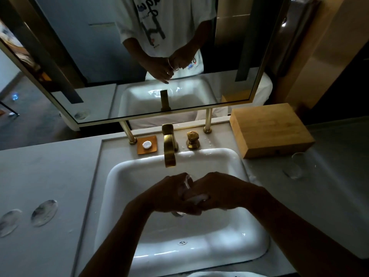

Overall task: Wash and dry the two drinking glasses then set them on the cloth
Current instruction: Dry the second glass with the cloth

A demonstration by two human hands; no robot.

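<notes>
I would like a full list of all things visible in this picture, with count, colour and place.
sink: one, white, centre of counter
faucet: one, gold, behind sink
knob: one, gold, right of faucet
soap dish: one, copper, left of faucet, holding a small white soap
wooden box: one, light brown, counter back right
drinking glass: one, clear, between both hands over sink
second glass: one, clear, on counter right of sink
glass discs: two, clear, counter left
mirror: one, gold frame, behind counter
left hand: grips glass
right hand: grips glass

Bathroom vanity, white sink [127,176], brass faucet [169,148], framed mirror [79,56], soap dish [147,145], grey countertop [50,172]
</notes>
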